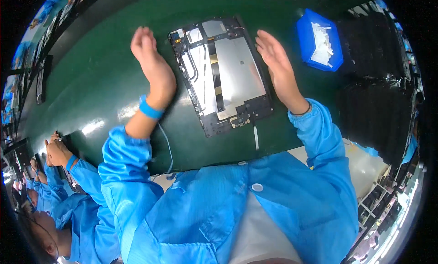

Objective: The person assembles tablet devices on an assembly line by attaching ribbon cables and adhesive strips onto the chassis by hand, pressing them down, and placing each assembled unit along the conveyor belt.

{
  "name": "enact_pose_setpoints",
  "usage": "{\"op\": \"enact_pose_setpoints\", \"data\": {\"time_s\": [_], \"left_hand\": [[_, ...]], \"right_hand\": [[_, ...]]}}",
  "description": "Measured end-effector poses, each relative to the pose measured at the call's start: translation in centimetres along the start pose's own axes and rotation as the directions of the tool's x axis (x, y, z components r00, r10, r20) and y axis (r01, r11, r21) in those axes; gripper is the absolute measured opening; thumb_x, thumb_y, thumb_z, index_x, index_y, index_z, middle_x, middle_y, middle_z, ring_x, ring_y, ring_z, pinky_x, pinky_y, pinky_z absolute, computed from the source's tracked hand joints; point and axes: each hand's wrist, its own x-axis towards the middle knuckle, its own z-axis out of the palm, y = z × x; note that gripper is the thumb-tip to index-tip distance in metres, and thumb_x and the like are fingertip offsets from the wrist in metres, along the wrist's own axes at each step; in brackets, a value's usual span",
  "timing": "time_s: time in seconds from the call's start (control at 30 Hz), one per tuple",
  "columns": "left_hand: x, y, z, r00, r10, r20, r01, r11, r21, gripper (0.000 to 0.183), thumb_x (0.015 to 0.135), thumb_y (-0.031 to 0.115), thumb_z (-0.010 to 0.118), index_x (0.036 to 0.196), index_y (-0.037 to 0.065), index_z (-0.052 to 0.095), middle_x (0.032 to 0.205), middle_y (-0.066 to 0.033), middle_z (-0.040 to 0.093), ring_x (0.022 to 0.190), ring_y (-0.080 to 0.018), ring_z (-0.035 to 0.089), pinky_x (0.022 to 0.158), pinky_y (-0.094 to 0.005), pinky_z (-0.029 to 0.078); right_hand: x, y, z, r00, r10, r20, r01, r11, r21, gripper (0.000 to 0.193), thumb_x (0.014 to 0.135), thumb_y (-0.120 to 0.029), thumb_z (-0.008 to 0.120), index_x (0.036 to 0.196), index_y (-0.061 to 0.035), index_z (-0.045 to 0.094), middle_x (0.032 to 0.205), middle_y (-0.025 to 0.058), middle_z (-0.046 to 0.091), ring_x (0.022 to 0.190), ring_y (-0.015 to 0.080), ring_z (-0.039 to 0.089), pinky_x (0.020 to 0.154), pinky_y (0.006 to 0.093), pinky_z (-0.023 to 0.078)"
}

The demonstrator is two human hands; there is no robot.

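An opened flat electronic device [242, 67], like a tablet with its back off, lies on the green tabletop [105, 67] between my hands. It has silver plates, a black ribbon strip [216, 79] and small circuit boards in a black frame. Beside its left edge, my left hand [154, 65] is raised with the fingers stretched and nothing in it. My right hand [279, 65] is near the right edge, fingers extended and also holding nothing. A narrow white strip [256, 137] sticks out from the device's near edge.
A blue bin [337, 54] of white strips stands at the far right, near black surfaces [369, 113]. A blue strap [150, 109] on my left wrist trails a cord [169, 147] over the table edge. At the left, a co-worker's hands [57, 151] rest by the table.
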Motion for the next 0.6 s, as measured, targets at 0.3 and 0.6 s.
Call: {"op": "enact_pose_setpoints", "data": {"time_s": [0.3, 0.6], "left_hand": [[-5.1, 1.6, 2.2, 0.934, -0.314, 0.168, 0.292, 0.946, 0.144, 0.06, 0.104, 0.041, 0.034, 0.145, -0.002, 0.03, 0.146, -0.0157, 0.038, 0.133, -0.0223, 0.038, 0.113, -0.0331, 0.025], [-5.3, 3.2, 1.7, 0.75, 0.026, 0.66, -0.578, 0.511, 0.636, 0.023, 0.084, 0.03, 0.068, 0.101, 0.016, 0.072, 0.137, -0.0182, 0.046, 0.137, -0.0401, 0.027, 0.111, -0.0571, 0.011]], "right_hand": [[0.6, 0.0, 1.7, 0.997, -0.039, 0.06, 0.037, 0.999, 0.029, 0.069, 0.098, -0.021, 0.05, 0.151, 0.0018, 0.012, 0.159, 0.0207, 0.01, 0.148, 0.03, 0.009, 0.118, 0.0387, 0.009], [-0.3, -1.4, 0.6, 0.932, -0.347, 0.106, 0.336, 0.715, -0.613, 0.053, 0.091, -0.016, 0.056, 0.141, -0.0071, 0.043, 0.156, 0.0189, 0.022, 0.145, 0.0328, 0.02, 0.117, 0.0427, 0.016]]}}
